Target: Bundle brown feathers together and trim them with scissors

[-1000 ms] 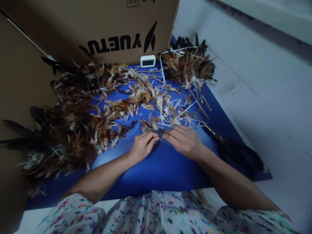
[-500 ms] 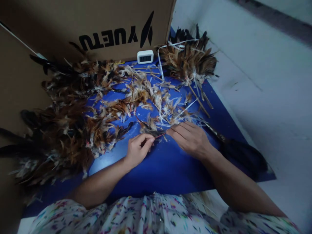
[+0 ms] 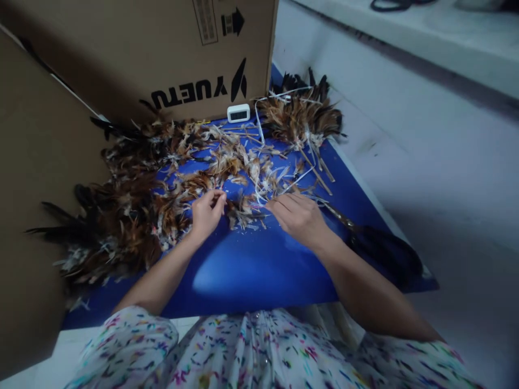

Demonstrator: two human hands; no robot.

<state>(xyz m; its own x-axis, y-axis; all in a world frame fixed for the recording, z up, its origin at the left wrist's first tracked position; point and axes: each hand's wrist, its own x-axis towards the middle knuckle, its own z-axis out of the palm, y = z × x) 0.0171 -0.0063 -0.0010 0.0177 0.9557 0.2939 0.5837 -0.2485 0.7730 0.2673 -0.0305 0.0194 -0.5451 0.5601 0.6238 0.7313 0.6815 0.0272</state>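
Note:
My left hand (image 3: 208,215) is raised over the blue tabletop, thumb and forefinger pinched together; whatever sits between them is too small to make out. To its right, my right hand (image 3: 299,220) is closed with its fingers curled down, and their grip is hidden. A small bunch of brown and grey feathers (image 3: 242,212) lies on the table between the two hands. White plastic strips (image 3: 284,186) lie just beyond my right fingers. Beside my right wrist rest large scissors with black handles (image 3: 385,249).
Piles of brown and black feathers (image 3: 130,221) cover the left side. A tied feather bundle on sticks (image 3: 302,116) lies at the back right. A white digital clock (image 3: 238,113) stands before a cardboard box (image 3: 178,59). A pale wall (image 3: 385,129) borders the right.
My hands have moved farther apart, the left one going left and away from me. The red thread stretched between them earlier is no longer clearly visible. The camera view has shifted.

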